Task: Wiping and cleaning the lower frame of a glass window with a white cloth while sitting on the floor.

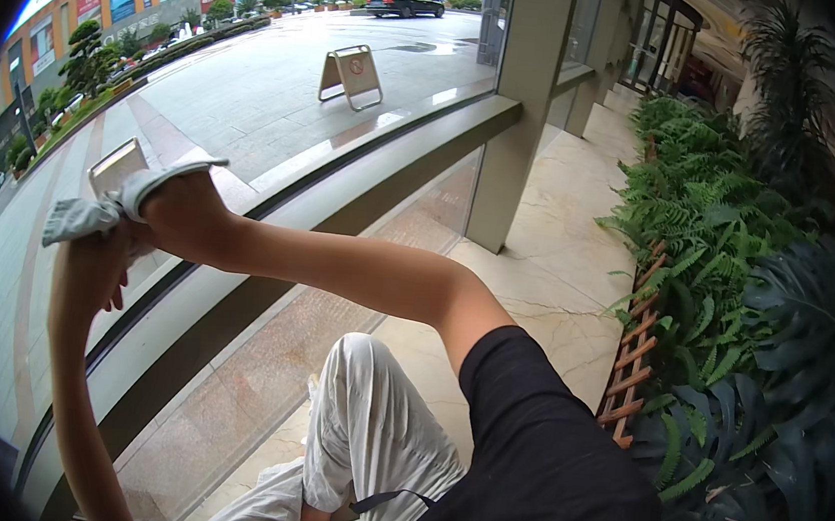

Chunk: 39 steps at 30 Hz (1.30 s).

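A pale grey-green cloth (82, 219) is bunched and twisted between my two hands, up against the tall window at the left. My right hand (185, 204) grips it, and one fold lies over the back of that hand. Just below, my left hand (93, 263) holds the cloth where it bunches; some fingertips point down beside it. The hands overlap, so part of the grip is hidden.
A metal window rail (387, 182) curves below the hands and meets a thick post (518, 119). My bent knee (361, 376) is near the low glass. Ferns (703, 190) behind a wooden lattice edging (629, 371) line the right. Folding signs (352, 77) stand outside.
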Tool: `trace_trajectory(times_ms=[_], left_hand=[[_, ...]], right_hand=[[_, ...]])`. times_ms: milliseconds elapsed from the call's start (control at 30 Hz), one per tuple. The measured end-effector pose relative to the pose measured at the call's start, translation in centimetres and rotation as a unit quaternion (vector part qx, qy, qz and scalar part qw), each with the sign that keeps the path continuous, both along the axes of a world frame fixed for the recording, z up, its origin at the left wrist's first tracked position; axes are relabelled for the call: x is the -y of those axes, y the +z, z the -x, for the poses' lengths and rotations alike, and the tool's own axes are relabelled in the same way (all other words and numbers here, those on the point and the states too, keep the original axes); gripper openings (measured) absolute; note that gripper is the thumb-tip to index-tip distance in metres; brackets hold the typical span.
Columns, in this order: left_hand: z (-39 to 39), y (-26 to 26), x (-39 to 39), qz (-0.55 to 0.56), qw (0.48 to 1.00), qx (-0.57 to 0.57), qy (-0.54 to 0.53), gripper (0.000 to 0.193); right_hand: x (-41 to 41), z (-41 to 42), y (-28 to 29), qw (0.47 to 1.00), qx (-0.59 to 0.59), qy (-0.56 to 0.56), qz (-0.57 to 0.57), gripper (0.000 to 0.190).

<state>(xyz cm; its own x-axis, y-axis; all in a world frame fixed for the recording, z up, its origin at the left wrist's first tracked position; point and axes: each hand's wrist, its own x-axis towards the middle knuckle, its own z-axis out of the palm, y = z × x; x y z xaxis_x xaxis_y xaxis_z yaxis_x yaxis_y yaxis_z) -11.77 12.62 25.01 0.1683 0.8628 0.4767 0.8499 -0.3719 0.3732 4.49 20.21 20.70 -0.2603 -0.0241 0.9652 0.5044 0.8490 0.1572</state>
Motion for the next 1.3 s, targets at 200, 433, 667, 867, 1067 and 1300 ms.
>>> trace_trajectory(times_ms=[200,433,667,867,1067,1300], left_hand=[[-1.5,-0.3,2.4,-0.296,0.948,-0.113,-0.026,0.024],[3.3,4.0,5.2,-0.462,0.839,-0.238,0.162,0.027],[5.9,0.4,4.6,-0.367,0.889,-0.198,0.187,0.016],[4.6,-2.3,6.7,-0.35,0.904,-0.116,0.215,0.019],[2.2,-14.4,19.4,-0.429,0.901,-0.005,0.062,0.036],[3.5,-32.3,25.2,-0.169,0.963,0.038,0.208,0.011]], right_hand=[[2.7,-1.5,2.3,0.999,-0.001,-0.027,-0.031,0.016],[5.9,3.6,8.6,0.999,-0.01,-0.007,-0.05,0.05],[5.2,8.5,4.5,0.994,-0.025,-0.091,-0.058,0.021],[7.1,7.6,3.0,0.998,0.034,0.011,-0.048,0.02],[18.3,3.9,-8.5,0.961,0.144,0.203,0.122,0.038],[20.1,4.8,-25.0,0.894,0.258,0.263,0.255,0.016]])
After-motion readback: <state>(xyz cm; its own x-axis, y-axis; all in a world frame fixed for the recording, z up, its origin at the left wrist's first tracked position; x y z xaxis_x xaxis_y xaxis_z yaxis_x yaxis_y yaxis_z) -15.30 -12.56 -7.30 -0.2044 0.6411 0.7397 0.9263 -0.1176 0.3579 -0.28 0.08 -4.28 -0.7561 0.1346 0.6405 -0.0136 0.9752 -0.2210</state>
